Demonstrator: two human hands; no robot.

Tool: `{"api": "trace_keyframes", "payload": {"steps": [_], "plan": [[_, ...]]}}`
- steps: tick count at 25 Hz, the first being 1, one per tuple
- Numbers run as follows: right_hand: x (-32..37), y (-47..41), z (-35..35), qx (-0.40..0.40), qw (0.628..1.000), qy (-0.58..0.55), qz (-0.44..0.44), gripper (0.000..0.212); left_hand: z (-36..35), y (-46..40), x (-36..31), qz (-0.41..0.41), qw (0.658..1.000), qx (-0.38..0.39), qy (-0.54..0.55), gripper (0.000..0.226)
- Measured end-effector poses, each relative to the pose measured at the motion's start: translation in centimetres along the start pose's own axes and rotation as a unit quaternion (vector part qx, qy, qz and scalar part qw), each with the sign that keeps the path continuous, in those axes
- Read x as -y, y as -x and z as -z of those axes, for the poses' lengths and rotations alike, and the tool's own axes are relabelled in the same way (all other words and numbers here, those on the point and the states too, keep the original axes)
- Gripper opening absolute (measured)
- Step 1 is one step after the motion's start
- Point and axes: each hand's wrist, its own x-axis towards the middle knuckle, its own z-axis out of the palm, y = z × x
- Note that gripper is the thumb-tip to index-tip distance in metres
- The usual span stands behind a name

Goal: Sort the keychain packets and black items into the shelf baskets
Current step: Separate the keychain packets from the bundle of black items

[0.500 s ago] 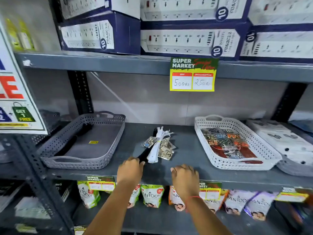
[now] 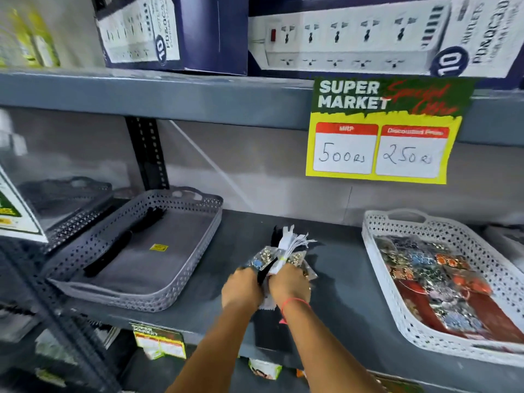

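Observation:
A pile of keychain packets (image 2: 262, 258) with a white tagged bundle (image 2: 287, 245) and a black item (image 2: 275, 235) lies mid-shelf. My left hand (image 2: 241, 287) and my right hand (image 2: 289, 285) rest side by side on the near end of this pile, fingers curled into it. What each hand grips is hidden by the fingers. A grey basket (image 2: 85, 251) on the left holds long black items (image 2: 124, 245). A white basket (image 2: 371, 245) on the right holds several colourful keychain packets (image 2: 433, 279).
The grey shelf (image 2: 334, 279) runs between the two baskets. Boxes of power strips (image 2: 354, 35) fill the shelf above, with a yellow price sign (image 2: 380, 131) hanging from its edge. A black upright post (image 2: 147, 154) stands behind the grey basket. Snack packs (image 2: 265, 368) sit below.
Both hands moved forward from the shelf's front edge onto the pile and came together. The camera moved much closer to the shelf.

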Motion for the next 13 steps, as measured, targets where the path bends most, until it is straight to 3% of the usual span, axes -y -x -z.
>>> {"api": "trace_keyframes", "payload": {"steps": [9, 13], "plan": [[-0.3, 0.1, 5.3, -0.046, 0.997, -0.057, -0.017, 0.031, 1.8, 1.2, -2.8, -0.035, 0.983, 0.015, 0.178, 0.02], [1.3, 0.5, 7.6, -0.075, 0.996, -0.038, 0.021, 0.028, 4.6, 2.0, -3.9, -0.056, 0.965, -0.009, 0.255, 0.022]]}}
